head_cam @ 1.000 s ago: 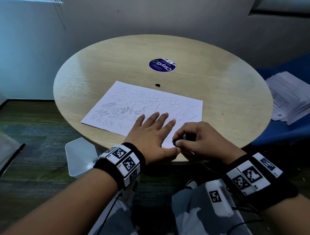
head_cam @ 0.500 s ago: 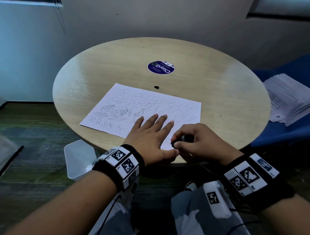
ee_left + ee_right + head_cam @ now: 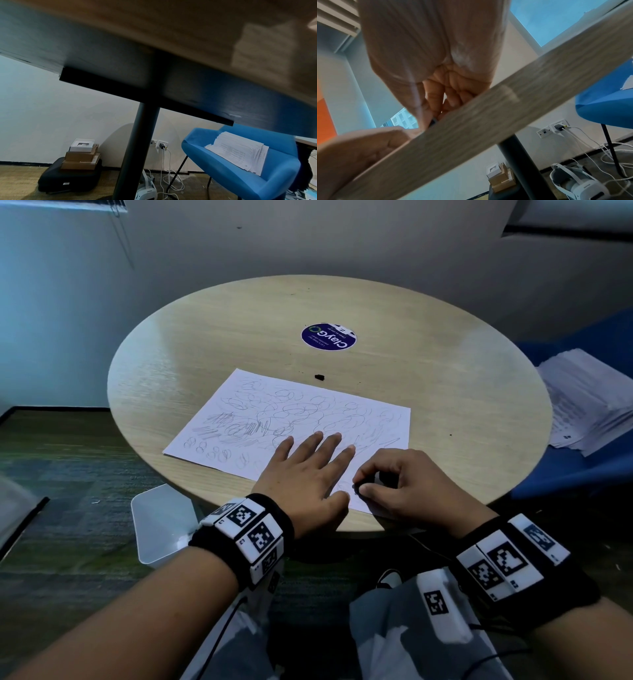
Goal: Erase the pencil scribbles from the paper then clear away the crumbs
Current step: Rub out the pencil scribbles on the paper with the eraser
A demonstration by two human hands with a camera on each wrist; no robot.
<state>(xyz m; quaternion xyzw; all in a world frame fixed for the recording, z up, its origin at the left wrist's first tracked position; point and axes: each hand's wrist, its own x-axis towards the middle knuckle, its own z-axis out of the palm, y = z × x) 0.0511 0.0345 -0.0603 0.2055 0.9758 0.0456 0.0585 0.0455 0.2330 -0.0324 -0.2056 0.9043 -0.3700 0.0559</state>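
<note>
barely begun, i judge: the left hand point(image 3: 308, 474) lies spread flat pinning the paper point(image 3: 291, 419), the right hand point(image 3: 407, 484) just beside it pinches a dark eraser point(image 3: 368, 487) on the near corner, scribbles everywhere beyond the fingers, crumbs unswept.

eraser point(image 3: 371, 483): mostly covered by the curled fingers of the right hand point(image 3: 407, 486); only a dark end shows, shape not readable
paper point(image 3: 301, 419): near edge hidden under the left hand point(image 3: 305, 474) and the right hand
left wrist view: no hand shows, only the blurred table point(image 3: 188, 33) edge and underside
dark bit point(image 3: 319, 377): too small to identify
stack of papers point(image 3: 589, 402): cut off by the right border, print unreadable
sticker point(image 3: 329, 336): small print illegible
</note>
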